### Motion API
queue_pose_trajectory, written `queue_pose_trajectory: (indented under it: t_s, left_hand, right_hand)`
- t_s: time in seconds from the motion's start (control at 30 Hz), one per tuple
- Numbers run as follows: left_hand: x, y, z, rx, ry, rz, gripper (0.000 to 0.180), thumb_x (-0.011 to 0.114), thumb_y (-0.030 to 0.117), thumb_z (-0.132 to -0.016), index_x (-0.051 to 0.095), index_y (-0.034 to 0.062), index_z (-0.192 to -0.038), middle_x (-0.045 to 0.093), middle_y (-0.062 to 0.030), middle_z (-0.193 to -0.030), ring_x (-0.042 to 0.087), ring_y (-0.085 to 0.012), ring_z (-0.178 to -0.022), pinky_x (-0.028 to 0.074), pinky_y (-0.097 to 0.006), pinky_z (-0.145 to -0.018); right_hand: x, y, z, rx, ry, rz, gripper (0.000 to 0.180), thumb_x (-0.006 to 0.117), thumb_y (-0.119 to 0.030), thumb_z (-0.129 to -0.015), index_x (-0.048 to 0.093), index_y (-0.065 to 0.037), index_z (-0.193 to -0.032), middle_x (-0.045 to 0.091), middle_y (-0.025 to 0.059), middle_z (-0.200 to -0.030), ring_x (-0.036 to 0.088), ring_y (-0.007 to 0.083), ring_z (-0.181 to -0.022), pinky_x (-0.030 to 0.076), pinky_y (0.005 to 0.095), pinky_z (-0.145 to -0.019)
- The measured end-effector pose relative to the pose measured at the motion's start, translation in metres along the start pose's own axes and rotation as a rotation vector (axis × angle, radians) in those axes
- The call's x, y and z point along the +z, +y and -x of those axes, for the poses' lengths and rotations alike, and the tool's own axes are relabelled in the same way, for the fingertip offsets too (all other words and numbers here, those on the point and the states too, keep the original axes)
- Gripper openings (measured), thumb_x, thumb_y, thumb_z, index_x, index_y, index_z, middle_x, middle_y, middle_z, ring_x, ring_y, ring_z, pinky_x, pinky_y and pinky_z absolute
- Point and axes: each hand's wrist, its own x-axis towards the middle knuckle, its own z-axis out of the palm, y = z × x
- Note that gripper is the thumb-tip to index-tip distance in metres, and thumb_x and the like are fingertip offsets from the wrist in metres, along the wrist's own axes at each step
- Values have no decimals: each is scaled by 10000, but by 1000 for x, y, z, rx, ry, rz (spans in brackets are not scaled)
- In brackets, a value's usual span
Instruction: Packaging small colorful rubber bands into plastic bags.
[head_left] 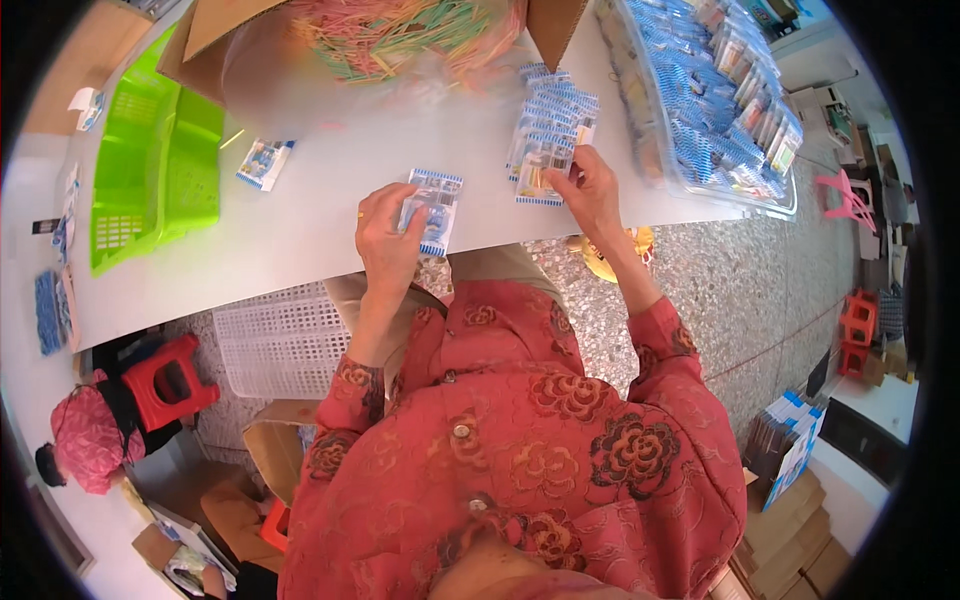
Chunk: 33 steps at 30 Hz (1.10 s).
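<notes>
Head view: left hand [388, 225] had thumb and fingers on a blue-and-white packet [436, 205], apparently pinching its left side, close to the bench's near edge. Right hand [592, 190] had thumb and fingers closed at the right side of the lowest packet [543, 172] in an overlapping row [553, 105]; could not tell whether that packet was lifted or only steadied.

Risks, as judged: the row lay loosely shingled, so a sideways drag by the right hand could have fanned it out or brought two packets away together. The left packet, so near the edge, could have gone to the floor if the pinch slackened. Slick wrappers would have made both likelier. Packets looked heaped high in the clear tub [652, 140]; a knock could have spilled some.

Bench [300, 235]: pale, smooth, its near edge bowed by the lens. Beyond the hands, an open carton [212, 35] of pink, green and yellow sticks [395, 40], clear film blurred before it. Leftward, a lone packet [265, 163] and a bright green basket [190, 170].

Room: speckled floor [725, 275], white crate [285, 340] below the bench, red stool [172, 385], another person in pink [95, 430] at far left, pink stool [848, 200] at right.
</notes>
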Motion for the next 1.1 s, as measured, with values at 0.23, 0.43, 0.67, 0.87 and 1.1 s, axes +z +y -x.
queue_pose_trajectory:
  t_s: [0.23,0.43,0.67,0.87,1.1]
  left_hand:
    - [1,-14,18,64,-67,-401,571,792,226,-657,584,-1,-1138,502,-144,-1258,427,-344,-1205,311,-457,-1019]
    - [11,-15,28,80,-6,-414,577,773,244,-677,567,28,-1171,482,-129,-1299,385,-361,-1255,247,-533,-1046]
    - [15,-10,28,168,97,-419,559,779,192,-644,588,69,-1155,525,-93,-1229,458,-311,-1178,284,-504,-1015]
    - [19,-20,27,201,171,-291,582,783,148,-596,595,74,-1142,590,-62,-974,541,-261,-929,369,-411,-879]
    - [19,-12,25,93,168,-244,572,793,113,-580,598,53,-1114,616,-86,-967,558,-281,-918,404,-380,-846]
  right_hand:
    - [9,-22,0,-117,294,97,369,734,-66,-726,612,-53,-1074,566,75,-985,518,152,-762,440,271,-635]
    - [36,-49,2,-476,215,227,428,713,-35,-706,594,-43,-1117,539,121,-1168,549,289,-975,466,357,-811]
    - [83,-59,-5,-498,-84,71,382,707,-54,-725,603,-34,-1091,551,129,-1141,517,324,-1064,434,392,-902]
    - [90,-50,-20,-450,-167,-32,294,734,-63,-696,623,-27,-965,597,117,-1010,537,309,-1006,447,384,-852]
    - [91,-47,-36,-534,-219,-48,198,739,-53,-673,612,-39,-824,600,91,-890,551,292,-895,445,381,-774]
